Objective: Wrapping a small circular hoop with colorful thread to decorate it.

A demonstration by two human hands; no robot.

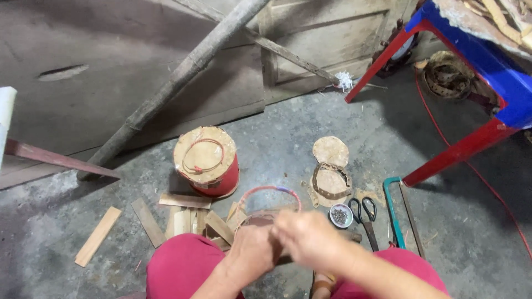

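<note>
- The left hand (pixel 252 249) and right hand (pixel 307 238) are meeting low between the knees, steadying a small round frame (pixel 265 213) over the floor (pixel 454 243).
- Motion blur is hiding the fingers; I cannot tell whether they are clamping anything.
- Scissors (pixel 366 218), a dish of nails (pixel 340 216) and wood slats (pixel 149 221) are lying close by, within reach.

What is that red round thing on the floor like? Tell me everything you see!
The red bucket is a short round tub standing on the grey concrete floor, ahead of the person's knees. A pale, worn-looking round sheet covers its top, hanging slightly over the rim. A thin reddish wire loop lies on that cover. Wooden strips lie right at its base. Neither hand touches it.
</note>
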